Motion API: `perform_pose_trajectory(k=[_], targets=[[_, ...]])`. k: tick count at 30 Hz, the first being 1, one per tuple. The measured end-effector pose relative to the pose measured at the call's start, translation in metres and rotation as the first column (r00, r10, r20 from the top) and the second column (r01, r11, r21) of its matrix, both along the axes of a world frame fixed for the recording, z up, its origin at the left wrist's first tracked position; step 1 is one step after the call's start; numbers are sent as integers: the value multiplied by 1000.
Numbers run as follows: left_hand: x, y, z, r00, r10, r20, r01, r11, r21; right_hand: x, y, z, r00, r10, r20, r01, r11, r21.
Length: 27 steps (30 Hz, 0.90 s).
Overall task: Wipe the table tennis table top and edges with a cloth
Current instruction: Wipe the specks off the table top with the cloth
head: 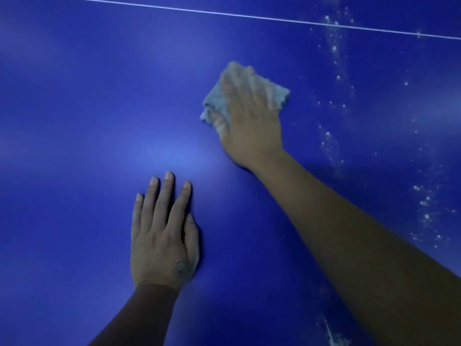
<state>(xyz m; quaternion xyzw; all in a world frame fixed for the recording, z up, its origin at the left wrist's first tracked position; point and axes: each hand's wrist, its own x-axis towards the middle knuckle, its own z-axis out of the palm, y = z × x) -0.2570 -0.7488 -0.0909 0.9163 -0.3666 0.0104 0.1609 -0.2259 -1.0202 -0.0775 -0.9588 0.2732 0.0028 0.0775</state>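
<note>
Well, on my feed the blue table top (74, 96) fills the whole head view, and a thin white line (224, 13) crosses its far side, sloping down toward the right. I see the right hand (249, 121) reached out to the middle of the tabletop, a little right of centre and well short of that line, lying palm down on the cloth (215, 102). The cloth is pale grey, folded into a rough square pad, and sits flat against the surface under the hand. Its corners stick out past the fingers (252, 83) on the far and right sides and beside the thumb on the left. The fingers lie straight and spread over the pad, pressing it down rather than clutching it, though they are blurred. The thumb rests at the cloth's near left corner, and I cannot tell whether it tucks under the fabric. The bare right forearm (349, 233) runs back toward the near right. The left hand (162, 233) grasps nothing: it lies flat on the bare tabletop, nearer to me and left of the cloth, well apart from it, with fingers straight and slightly fanned. A small dark mark (180, 268) shows on its back near the wrist. White specks (334, 48) are scattered in a band down the right part of the tabletop, just right of the cloth, on both sides of the white line
</note>
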Motion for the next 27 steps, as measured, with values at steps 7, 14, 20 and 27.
perform_pose_trajectory(k=[7, 14, 20, 27], targets=[[0, 0, -1, 1000, -3, 2, 3, 1000, -1, 26, -43, 6, 971, -239, -2, 239, 971, -15], [1, 0, -2, 1000, -2, 2, 2, 1000, -7, 37, -109, 10, 965, -260, 12, 260, 965, 21], [0, 0, -2, 1000, -4, 0, 4, 1000, -8, 15, -122, 14, 990, -136, 30, 136, 991, -13], [-1, 0, 2, 1000, 2, 2, -2, 1000, -3, -12, -99, 13, 982, -188, 12, 188, 981, -42]])
